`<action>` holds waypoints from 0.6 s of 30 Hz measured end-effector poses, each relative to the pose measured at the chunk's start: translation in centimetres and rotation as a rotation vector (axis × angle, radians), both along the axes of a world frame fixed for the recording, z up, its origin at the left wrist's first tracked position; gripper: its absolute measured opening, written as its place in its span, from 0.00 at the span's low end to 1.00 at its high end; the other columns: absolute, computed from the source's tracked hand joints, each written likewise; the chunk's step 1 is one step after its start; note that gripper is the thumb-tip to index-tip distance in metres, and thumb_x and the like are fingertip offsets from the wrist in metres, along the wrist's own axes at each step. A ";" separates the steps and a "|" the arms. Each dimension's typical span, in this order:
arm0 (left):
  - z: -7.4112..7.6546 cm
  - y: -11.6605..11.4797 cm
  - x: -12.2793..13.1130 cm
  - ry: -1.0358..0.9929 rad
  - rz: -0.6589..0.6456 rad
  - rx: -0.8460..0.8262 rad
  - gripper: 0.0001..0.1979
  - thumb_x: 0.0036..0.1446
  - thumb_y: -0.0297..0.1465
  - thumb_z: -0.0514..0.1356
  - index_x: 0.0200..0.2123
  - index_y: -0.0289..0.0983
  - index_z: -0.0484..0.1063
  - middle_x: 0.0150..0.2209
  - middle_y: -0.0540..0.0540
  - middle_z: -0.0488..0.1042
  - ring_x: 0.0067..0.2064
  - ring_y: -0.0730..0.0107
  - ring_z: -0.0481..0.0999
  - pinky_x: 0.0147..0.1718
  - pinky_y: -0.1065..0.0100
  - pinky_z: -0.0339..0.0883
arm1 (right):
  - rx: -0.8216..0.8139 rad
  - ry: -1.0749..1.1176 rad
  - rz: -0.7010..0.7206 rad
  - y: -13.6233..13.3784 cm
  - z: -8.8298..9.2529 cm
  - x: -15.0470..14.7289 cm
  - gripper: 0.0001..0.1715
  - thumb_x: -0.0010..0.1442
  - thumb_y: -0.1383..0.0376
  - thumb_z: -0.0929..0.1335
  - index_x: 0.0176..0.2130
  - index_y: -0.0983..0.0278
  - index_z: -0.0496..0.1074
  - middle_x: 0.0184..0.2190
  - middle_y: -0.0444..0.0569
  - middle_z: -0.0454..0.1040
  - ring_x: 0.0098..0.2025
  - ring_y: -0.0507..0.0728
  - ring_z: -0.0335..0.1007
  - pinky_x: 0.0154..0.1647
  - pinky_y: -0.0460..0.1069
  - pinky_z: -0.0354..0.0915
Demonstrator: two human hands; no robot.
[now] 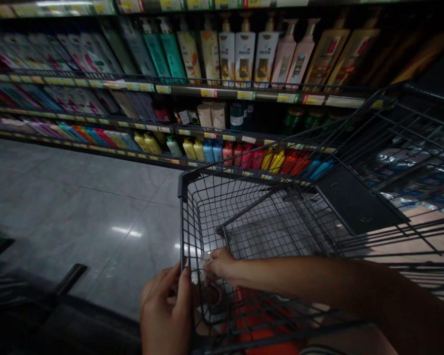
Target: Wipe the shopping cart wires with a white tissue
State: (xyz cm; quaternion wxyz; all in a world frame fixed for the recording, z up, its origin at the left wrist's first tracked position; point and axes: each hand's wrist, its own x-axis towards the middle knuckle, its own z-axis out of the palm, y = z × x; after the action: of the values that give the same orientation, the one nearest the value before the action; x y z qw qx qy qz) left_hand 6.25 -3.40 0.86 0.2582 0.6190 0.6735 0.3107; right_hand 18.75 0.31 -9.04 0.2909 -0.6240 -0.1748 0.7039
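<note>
My left hand point(165, 310) is closed round the near-left rim of a dark wire shopping cart point(182, 227), its thumb lying along the bar. Reaching in from the right, my right hand point(222, 264) is inside the basket, close to that same side. Its fingers are pinched on a crumpled white wipe or tissue point(206, 266), which lies against the wire mesh. Part of the wipe is hidden by the fingers and the wires. Below the right forearm, something red-orange point(249, 315) shows through the mesh; I cannot make out what it is.
Beyond the cart runs a store shelf point(259, 93) with rows of shampoo and lotion bottles point(244, 54). Grey tiled floor point(96, 197) lies to the left. A dark panel point(358, 199) is on the cart's right part. Dark blurred objects point(70, 305) stand at the lower left.
</note>
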 end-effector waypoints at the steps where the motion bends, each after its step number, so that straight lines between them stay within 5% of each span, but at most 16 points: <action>1: 0.2 -0.1 0.1 0.000 0.008 -0.004 0.26 0.56 0.55 0.56 0.36 0.40 0.80 0.34 0.45 0.79 0.35 0.60 0.75 0.33 0.65 0.69 | -0.005 -0.030 -0.003 -0.2 -0.2 -0.6 0.14 0.41 0.78 0.72 0.24 0.63 0.65 0.15 0.38 0.63 0.16 0.48 0.61 0.18 0.42 0.58; 8: 1.0 0.1 0.0 -0.036 0.016 -0.055 0.26 0.52 0.55 0.59 0.35 0.39 0.80 0.33 0.45 0.79 0.37 0.58 0.76 0.41 0.60 0.72 | -0.046 -0.225 0.054 0.2 1.1 -1.1 0.16 0.40 0.84 0.65 0.19 0.64 0.61 0.15 0.36 0.58 0.17 0.45 0.55 0.17 0.41 0.51; 18: 1.0 0.2 -0.2 -0.022 -0.008 -0.070 0.24 0.53 0.53 0.58 0.36 0.39 0.80 0.34 0.45 0.79 0.39 0.57 0.78 0.42 0.59 0.73 | -0.144 -0.289 0.029 -0.4 -4.6 -2.4 0.13 0.50 0.69 0.72 0.25 0.62 0.62 0.17 0.40 0.64 0.20 0.51 0.67 0.20 0.43 0.60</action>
State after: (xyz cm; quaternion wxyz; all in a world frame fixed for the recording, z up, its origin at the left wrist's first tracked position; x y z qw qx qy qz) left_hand 6.05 -3.19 1.86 0.2883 0.6089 0.6784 0.2930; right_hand 16.32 -0.10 -13.67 0.2068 -0.7354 -0.1729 0.6217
